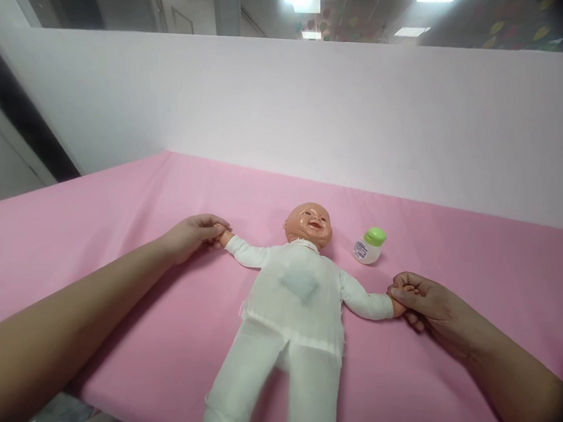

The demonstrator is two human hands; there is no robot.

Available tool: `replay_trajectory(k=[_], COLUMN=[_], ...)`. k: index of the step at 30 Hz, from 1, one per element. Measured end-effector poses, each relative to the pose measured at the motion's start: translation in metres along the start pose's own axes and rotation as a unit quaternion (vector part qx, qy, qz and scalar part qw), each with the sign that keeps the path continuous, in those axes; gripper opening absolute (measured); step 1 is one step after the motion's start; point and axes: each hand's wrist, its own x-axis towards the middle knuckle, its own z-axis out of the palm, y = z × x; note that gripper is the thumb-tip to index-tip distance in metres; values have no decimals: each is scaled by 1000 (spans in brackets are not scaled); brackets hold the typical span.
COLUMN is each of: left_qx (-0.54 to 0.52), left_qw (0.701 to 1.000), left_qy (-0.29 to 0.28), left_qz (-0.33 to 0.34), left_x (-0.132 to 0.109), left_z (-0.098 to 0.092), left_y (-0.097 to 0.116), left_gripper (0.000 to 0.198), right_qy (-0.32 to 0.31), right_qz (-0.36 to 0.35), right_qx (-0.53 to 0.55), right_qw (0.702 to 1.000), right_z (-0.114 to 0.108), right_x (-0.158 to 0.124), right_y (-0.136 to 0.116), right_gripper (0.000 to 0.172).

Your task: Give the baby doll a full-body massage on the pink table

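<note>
A baby doll point(294, 303) in white clothes lies on its back on the pink table cover point(114, 237), arms spread wide. My left hand point(192, 233) is closed around the doll's hand on the left side of the view. My right hand point(425, 305) grips the doll's other hand on the right. The doll's legs hang toward the near edge of the table.
A small white bottle with a green cap point(370, 245) stands just right of the doll's head. A pale partition wall point(318, 110) rises behind the table. The table's near edge runs at the lower left.
</note>
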Motion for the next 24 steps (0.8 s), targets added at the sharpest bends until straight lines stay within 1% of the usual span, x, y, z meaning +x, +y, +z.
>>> replay_trajectory(k=[4, 7, 9, 11, 14, 17, 19, 21, 24], left_qx=[-2, -6, -12, -20, -25, -24, -22, -17, -12], left_qw=[1000, 999, 999, 999, 999, 999, 1000, 1000, 1000], left_qy=[26, 33, 25, 15, 10, 5, 0, -2, -4], left_qz=[-15, -23, -25, -25, -24, -24, -22, -19, -13], left_x=[2, 3, 3, 3, 2, 2, 2, 3, 5], left_z=[2, 1, 0, -1, -1, -2, -3, -4, -5], left_y=[0, -1, -1, 0, 0, 0, -1, -2, -4], left_gripper=[34, 36, 41, 49, 60, 66, 66, 60, 48], right_qy=[36, 51, 47, 44, 37, 6, -12, -20, -25], right_qz=[3, -6, -9, -6, -4, -6, -14, -23, -28], right_qx=[-2, 26, 54, 74, 87, 100, 102, 92, 56], right_qw=[999, 998, 997, 996, 996, 995, 995, 995, 998], right_z=[5, 5, 4, 1, -5, -10, -11, -11, -6], right_x=[0, 1, 2, 3, 3, 3, 2, 0, -1], right_y=[-1, 1, 2, 4, 6, 5, 3, 2, -2], right_gripper=[48, 46, 41, 40, 42, 46, 49, 50, 38])
